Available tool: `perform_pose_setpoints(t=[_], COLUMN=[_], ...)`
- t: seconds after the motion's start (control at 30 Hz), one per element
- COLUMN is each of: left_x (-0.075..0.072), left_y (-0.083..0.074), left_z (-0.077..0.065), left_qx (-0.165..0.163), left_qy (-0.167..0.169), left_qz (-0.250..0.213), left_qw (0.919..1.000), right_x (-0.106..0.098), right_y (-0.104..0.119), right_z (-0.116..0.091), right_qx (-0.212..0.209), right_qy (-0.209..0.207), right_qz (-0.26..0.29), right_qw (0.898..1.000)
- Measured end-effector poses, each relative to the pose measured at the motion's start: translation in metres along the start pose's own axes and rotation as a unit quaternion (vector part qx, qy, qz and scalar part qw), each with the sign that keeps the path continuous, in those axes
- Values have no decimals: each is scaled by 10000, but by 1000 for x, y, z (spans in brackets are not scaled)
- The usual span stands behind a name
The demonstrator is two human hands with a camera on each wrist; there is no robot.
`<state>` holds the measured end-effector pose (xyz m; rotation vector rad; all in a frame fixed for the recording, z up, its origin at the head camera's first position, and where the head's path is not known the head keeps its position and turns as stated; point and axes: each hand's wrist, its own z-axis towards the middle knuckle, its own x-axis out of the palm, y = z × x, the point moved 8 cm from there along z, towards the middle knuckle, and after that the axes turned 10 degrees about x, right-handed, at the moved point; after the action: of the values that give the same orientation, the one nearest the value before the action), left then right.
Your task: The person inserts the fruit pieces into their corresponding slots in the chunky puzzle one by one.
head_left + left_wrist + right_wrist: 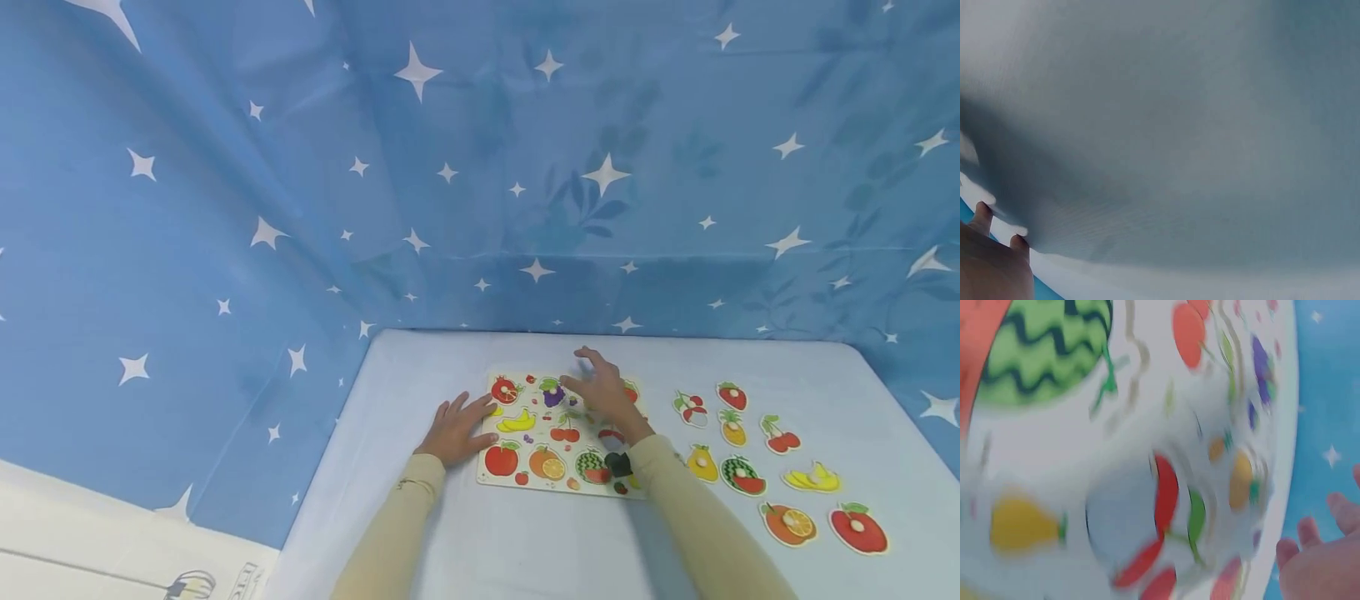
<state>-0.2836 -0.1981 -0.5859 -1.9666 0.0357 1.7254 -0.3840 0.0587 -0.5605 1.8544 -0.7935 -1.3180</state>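
A white fruit puzzle board with printed fruit pictures lies on the table. My left hand rests at its left edge, fingers spread, thumb close to the red apple picture. Over the upper part of the board is my right hand, thumb and index finger apart, nothing between them. Its thumb tip is beside the purple grapes. The hand and forearm cover some pictures on the board's right side. In the right wrist view, watermelon and pear pictures appear blurred, with the fingers loosely bent.
Several loose fruit pieces with pale knobs lie right of the board, among them a strawberry, a pineapple, bananas, an orange and an apple. A blue star-patterned curtain hangs behind the white table.
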Motion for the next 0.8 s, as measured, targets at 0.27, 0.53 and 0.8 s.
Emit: perform_pose_setpoints(t=[0.27, 0.53, 0.8], left_x=[-6, -3, -2], left_y=[7, 3, -3], left_z=[-5, -1, 0], left_qx=[-233, -225, -84], left_qy=[72, 123, 97], left_qz=[50, -42, -103], left_qw=[9997, 9997, 9999], right_x=[-32, -61, -92], right_y=[-5, -28, -43], right_z=[-10, -20, -29], right_qx=[-83, 186, 202], right_qy=[15, -138, -383], right_qz=[211, 206, 45], right_qw=[9997, 9995, 9991])
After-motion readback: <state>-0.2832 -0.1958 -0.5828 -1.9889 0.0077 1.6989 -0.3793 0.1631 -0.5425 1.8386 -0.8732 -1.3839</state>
